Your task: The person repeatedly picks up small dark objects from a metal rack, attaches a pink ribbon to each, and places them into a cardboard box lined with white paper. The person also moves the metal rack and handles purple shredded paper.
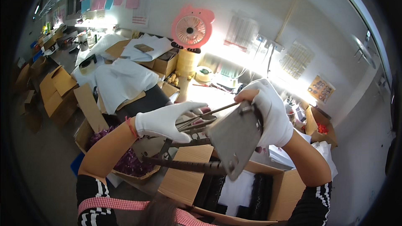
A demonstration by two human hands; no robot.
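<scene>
In front of me, above an open cardboard box (288, 190), is a worn grey metal device with a flat plate (234, 136) and several long bars (182, 164); its exact kind I cannot make out. My right hand (270, 113), in a white glove, grips it at the plate's upper right. A bare fingertip shows through that glove. My left hand (161, 121), also gloved in white, reaches toward the bars from the left. Its fingers and thumb are spread, with the thin bars between them; whether they touch is unclear. The box holds black items (261, 192) around a white sheet (236, 190).
Purple shiny pieces (132, 163) fill a carton at left. White sheets (123, 79) cover goods on the bench. A pink fan (192, 28) stands by the wall, near a tape roll (204, 74). At right is a carton with red pieces (322, 128).
</scene>
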